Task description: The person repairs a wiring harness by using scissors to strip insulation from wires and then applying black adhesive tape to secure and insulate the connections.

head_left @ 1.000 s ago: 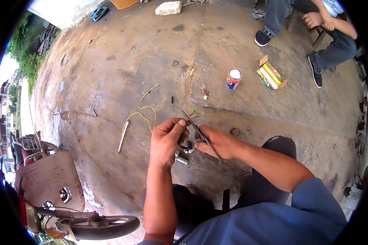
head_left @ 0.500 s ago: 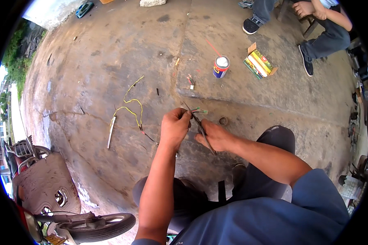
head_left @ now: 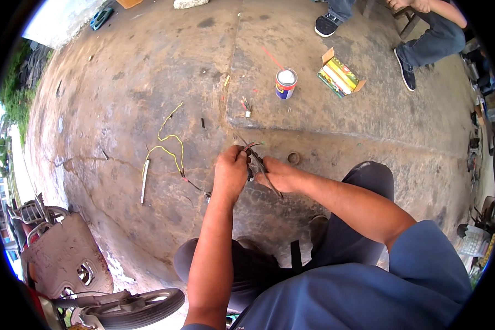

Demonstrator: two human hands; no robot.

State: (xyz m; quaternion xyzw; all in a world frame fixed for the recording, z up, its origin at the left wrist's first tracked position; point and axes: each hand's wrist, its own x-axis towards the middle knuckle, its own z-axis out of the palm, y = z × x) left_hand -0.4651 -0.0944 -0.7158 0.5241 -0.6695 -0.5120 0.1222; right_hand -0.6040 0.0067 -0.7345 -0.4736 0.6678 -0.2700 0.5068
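Observation:
In front of my knees, my left hand (head_left: 231, 171) is closed in a pinch on thin coloured wires (head_left: 253, 145), whose reddish and green ends stick out past the fingertips. My right hand (head_left: 280, 175) is wrapped round a long, thin, dark tool (head_left: 273, 187) that slants up beside the left fingertips. Its exact kind does not show. Something dark and partly shiny between the hands is mostly hidden by the fingers. To the left lies a yellow wire (head_left: 180, 144) on the concrete floor, joined to a dark lead that runs toward my left wrist.
Beyond my hands stand a round can (head_left: 286, 83) with a red straw behind it and an opened yellow-green box (head_left: 338, 77). A white connector with wires (head_left: 248, 113), a ring (head_left: 294, 158) and a silver rod (head_left: 144, 181) lie around. A motorcycle wheel (head_left: 140, 309) is lower left; a person sits upper right.
The whole view has shifted slightly. My right hand has come closer to my left, and the tool now lies nearer the left fingertips. The wire ends point more upward.

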